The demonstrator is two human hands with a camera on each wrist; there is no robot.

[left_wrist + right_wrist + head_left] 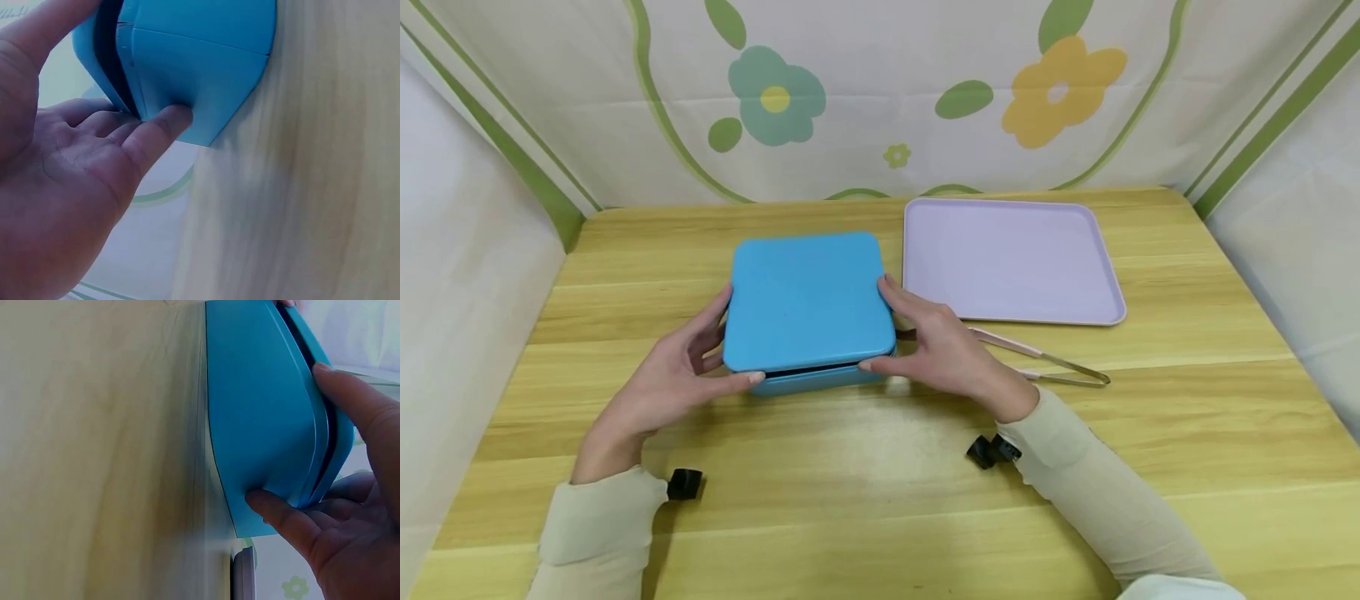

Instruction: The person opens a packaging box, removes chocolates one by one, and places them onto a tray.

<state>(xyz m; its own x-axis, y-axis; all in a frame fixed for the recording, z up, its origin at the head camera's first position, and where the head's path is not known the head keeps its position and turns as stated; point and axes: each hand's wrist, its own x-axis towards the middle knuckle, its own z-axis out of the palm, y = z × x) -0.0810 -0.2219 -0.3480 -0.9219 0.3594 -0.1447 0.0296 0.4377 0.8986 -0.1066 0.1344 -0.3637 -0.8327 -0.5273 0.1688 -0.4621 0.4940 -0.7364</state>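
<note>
A blue square box (816, 382) stands on the table, with a blue lid (808, 304) lying over it. A dark gap shows between lid and box along the front edge. My left hand (666, 375) holds the lid's front left corner, thumb at the front edge and fingers along the left side. In the left wrist view one fingertip (175, 117) touches the box (200, 75) wall below the gap. At the opposite corner, my right hand (943, 346) grips the lid likewise. One of its fingertips (262, 500) presses the box's side wall. What the box contains is hidden.
A pale purple tray (1007, 262) lies at the back right of the wooden table (850, 517). In front of it are tongs (1011, 342) with pink handles, partly hidden behind my right hand. A flowered cloth (880, 100) hangs along the table's back edge.
</note>
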